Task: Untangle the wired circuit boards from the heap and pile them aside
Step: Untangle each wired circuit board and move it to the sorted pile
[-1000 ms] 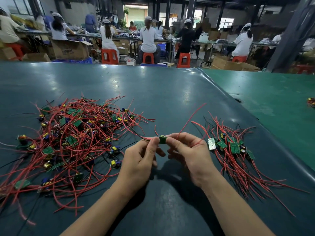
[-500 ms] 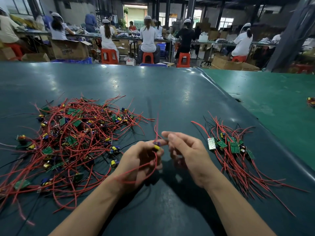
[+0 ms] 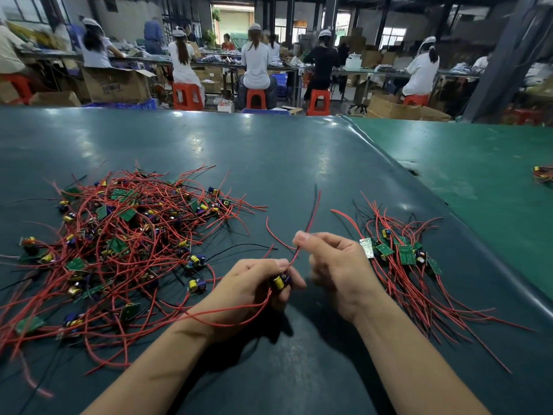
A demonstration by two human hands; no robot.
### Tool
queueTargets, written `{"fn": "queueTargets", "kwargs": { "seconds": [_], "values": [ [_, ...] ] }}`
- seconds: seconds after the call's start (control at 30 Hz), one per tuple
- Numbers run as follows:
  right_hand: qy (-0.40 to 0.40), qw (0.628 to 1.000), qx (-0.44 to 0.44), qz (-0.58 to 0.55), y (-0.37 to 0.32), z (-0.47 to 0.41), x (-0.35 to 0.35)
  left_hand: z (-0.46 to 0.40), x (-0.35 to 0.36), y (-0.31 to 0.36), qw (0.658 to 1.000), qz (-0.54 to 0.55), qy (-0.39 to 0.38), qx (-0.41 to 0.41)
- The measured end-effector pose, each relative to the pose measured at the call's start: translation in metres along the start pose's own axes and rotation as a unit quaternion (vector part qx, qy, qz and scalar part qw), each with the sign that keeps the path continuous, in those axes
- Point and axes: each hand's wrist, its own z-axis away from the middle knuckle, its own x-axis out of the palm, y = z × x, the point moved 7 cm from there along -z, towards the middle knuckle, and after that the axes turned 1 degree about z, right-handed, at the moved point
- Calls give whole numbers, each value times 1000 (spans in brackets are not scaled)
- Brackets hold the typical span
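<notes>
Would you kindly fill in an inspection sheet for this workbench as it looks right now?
Surface: dark green mat, bare in the middle.
Job's things: tangled heap on the left; sorted pile on the right.
Clutter: nothing seen.
Grippers: left hand grips a board; right hand pinches its red wire.
Cables: red and black leads trail from both piles.
Surroundings: seated workers, orange stools, cardboard boxes.
</notes>
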Motion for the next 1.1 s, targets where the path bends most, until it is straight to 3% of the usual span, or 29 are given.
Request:
{"fn": "queueTargets", "kwargs": {
  "seconds": [0.17,0.4,0.53,0.67,0.73,0.83,0.9,0.97,1.1],
  "values": [
    [51,994,-12,-97,-11,-6,-18,6,6,3,999,-11,-45,-11],
    [-82,950,158,-257,7,0,10,6,3,-2,997,-29,-67,-6],
    [-36,949,129,-285,5,-5,2,1,-3,-8,998,-20,-58,-18],
    [-7,949,110,-297,6,-8,-6,-7,-11,-15,998,54,-37,-24],
    [-13,961,102,-256,4,-7,-6,-10,-13,-17,995,86,-34,-24],
    [-80,993,77,-42,4,0,4,-14,-16,-21,996,83,-22,-39],
    [-161,983,66,49,10,9,20,-15,-19,-23,997,61,-10,-41],
    [-199,977,57,48,12,14,27,-15,-21,-23,999,38,-8,-30],
    [-126,989,22,72,5,8,17,-16,-20,-25,998,31,-25,-44]
  ]
}}
